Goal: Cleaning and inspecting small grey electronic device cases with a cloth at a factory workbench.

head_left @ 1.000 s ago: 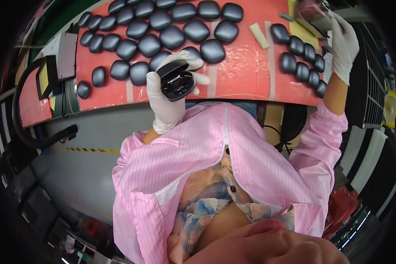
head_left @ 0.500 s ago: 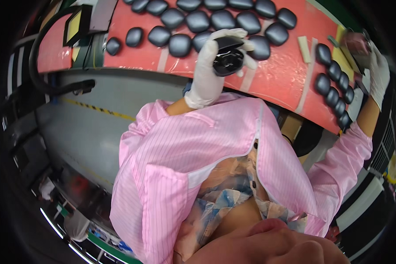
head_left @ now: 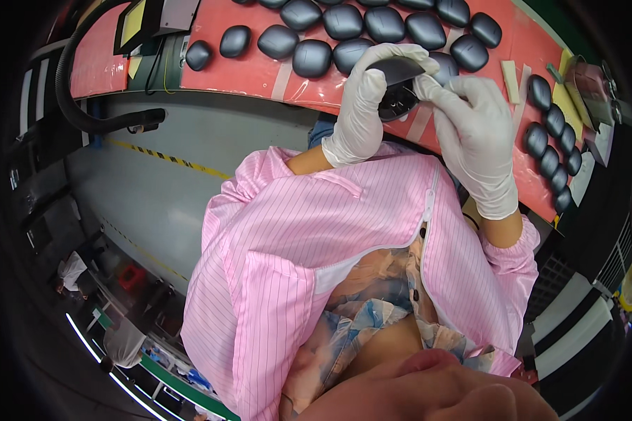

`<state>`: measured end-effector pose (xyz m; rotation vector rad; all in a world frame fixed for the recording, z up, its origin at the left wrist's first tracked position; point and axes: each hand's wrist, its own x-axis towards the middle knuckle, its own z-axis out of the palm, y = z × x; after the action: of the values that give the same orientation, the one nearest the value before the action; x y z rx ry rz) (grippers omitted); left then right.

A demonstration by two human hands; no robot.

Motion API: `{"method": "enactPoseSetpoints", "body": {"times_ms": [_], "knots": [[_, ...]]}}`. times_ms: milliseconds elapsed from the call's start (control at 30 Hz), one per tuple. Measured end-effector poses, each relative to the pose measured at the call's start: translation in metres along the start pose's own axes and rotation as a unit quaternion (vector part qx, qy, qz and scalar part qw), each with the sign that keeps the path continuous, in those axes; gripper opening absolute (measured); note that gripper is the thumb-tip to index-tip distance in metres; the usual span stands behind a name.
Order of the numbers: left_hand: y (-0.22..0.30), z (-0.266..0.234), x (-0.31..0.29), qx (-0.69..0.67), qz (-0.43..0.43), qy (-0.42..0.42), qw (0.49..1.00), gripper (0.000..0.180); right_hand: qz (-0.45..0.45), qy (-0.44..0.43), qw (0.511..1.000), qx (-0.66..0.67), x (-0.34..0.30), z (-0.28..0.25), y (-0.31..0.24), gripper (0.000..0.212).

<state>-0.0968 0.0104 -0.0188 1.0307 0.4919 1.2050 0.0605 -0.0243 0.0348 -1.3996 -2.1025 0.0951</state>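
Note:
In white gloves, both my hands meet over the front edge of the table. My left hand (head_left: 356,121) is closed round a dark, glossy earbud case (head_left: 398,102), its lid tipped up and its black inside showing. Against the right side of that case, my right hand (head_left: 476,126) has thumb and fingers pinched together. Whatever lies between those fingertips is too small or hidden to make out. Beyond the hands, several closed grey-blue cases (head_left: 312,58) lie in rows on the red table mat (head_left: 298,89).
More dark cases (head_left: 548,163) form a cluster at the right, near a pale strip (head_left: 510,81) and a clear container (head_left: 588,83). A black flexible hose (head_left: 64,88) curves down at the left, beside a black-framed box (head_left: 139,27). Grey floor (head_left: 189,133) shows below the table.
My right hand has come from the container at the far right to the open case in my left hand. The view has shifted slightly. My left hand keeps its hold on the case.

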Motion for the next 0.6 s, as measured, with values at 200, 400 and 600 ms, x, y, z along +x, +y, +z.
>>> {"method": "enactPoseSetpoints", "body": {"times_ms": [200, 400, 600], "knots": [[-0.001, -0.003, 0.002, 0.071, 0.067, -0.013, 0.995, 0.065, 0.022, 0.065, 0.996, 0.054, -0.001, 0.025, -0.014, 0.024], [-0.013, -0.013, -0.009, 0.090, 0.096, -0.006, 0.991, 0.068, 0.329, -0.104, 0.835, 0.429, 0.007, 0.021, -0.010, 0.018], [0.005, -0.002, 0.000, -0.048, 0.013, -0.031, 0.998, 0.069, 0.271, 0.060, 0.844, 0.459, -0.011, 0.017, -0.004, 0.018]]}}
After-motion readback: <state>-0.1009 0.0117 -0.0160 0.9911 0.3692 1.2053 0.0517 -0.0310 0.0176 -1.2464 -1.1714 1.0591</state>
